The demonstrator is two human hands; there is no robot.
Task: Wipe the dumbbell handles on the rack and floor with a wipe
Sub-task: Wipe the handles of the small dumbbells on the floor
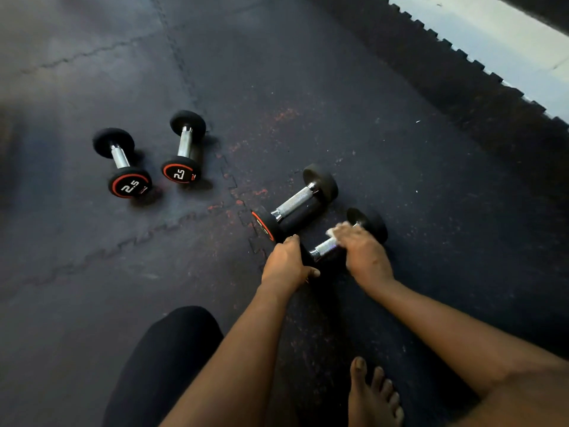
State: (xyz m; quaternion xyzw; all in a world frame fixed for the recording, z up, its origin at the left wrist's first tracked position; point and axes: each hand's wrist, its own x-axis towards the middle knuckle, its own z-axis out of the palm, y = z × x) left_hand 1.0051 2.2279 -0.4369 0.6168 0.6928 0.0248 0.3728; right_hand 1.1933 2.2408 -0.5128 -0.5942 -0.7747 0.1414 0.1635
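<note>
You are crouched over a dark rubber floor [308, 87] made of interlocking mats with toothed, puzzle-like seams. Your right hand [360, 251] is curled over the metal handle of the nearest dumbbell [368, 224], pressing a small crumpled white wipe [334, 231] against the bar. The wipe peeks out beyond your fingertips on the far side, and your fingers are closed down around it and the handle. A short stretch of shiny, cross-hatched steel shows between your two hands. Your left hand [286, 266] cups the near end of the same dumbbell, fingers wrapped over its round black weight, thumb pointing toward the bar.

Just beyond, lying almost parallel and close to the one you hold, is a second dumbbell [295, 203]. It has a knurled silver handle, round black rubber ends, and an orange ring on the end facing left.

Well apart to the left lie two smaller dumbbells side by side, a left one [121, 163] and a right one [184, 147]. Each has a smooth chrome handle and matte black ends, with "2.5" printed in white inside an orange ring on the near face.

The floor is scuffed, with reddish flecks. At the top right its toothed edge meets a pale strip of bare floor [508, 35]. Your dark-clothed knee [166, 359] and a bare foot [374, 396] fill the bottom.
</note>
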